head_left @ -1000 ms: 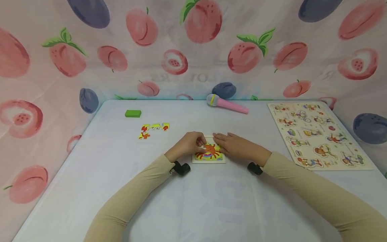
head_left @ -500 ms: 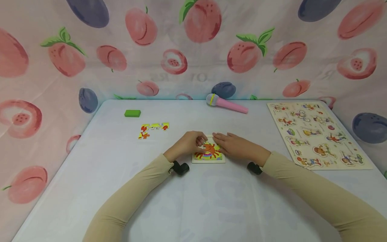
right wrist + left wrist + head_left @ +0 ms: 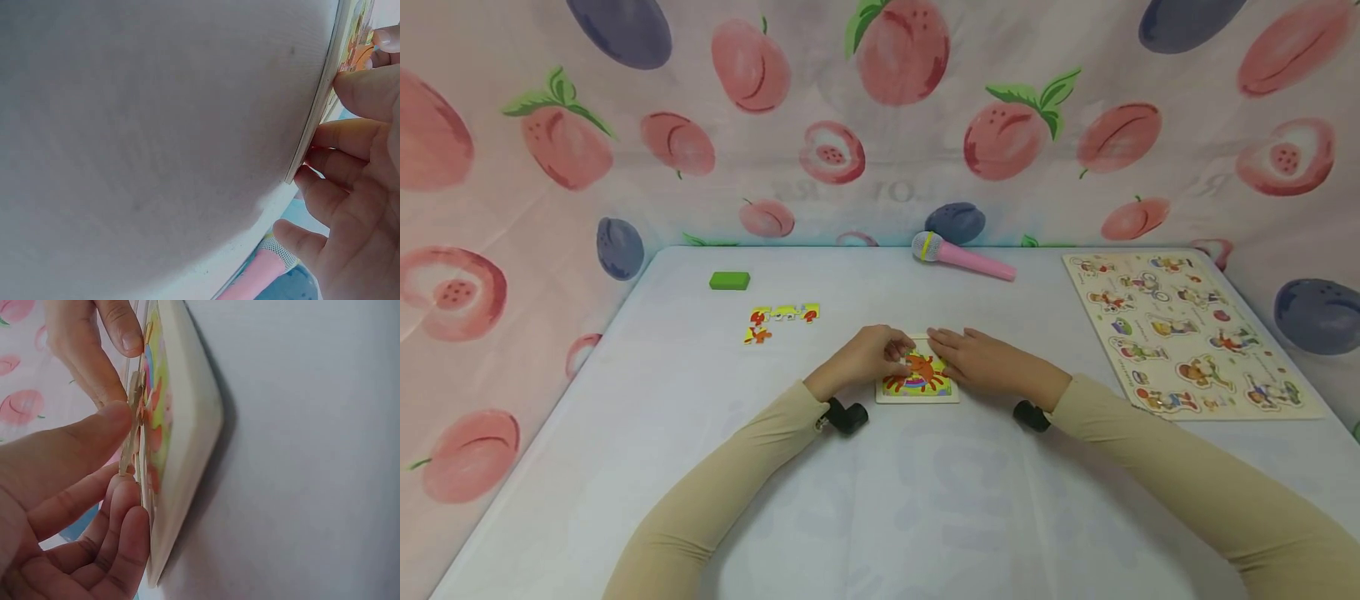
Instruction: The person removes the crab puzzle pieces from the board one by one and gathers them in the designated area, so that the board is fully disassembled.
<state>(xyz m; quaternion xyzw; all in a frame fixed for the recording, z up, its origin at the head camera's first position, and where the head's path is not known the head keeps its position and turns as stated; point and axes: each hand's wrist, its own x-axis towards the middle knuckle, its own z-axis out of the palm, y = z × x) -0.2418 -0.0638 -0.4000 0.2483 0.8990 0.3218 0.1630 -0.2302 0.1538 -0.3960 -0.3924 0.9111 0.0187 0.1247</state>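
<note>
A small square wooden jigsaw tray [image 3: 917, 400] lies mid-table, showing an orange crab picture [image 3: 927, 377] on yellow. My left hand [image 3: 867, 357] is over its left side. Seen from the left wrist, that thumb and fingers pinch a thin wooden jigsaw piece [image 3: 129, 445], tilted close over the picture; its printed face is hidden. My right hand [image 3: 988, 358] rests along the tray's right side with fingers extended. In the right wrist view the right fingertips [image 3: 319, 137] touch the tray's edge.
Several loose jigsaw pieces [image 3: 785, 314] lie to the left, beyond my left hand. A green block [image 3: 730, 281] sits behind them. At the back lies a pink toy microphone [image 3: 973, 262]. A large wooden picture board [image 3: 1195, 337] covers the table's right side.
</note>
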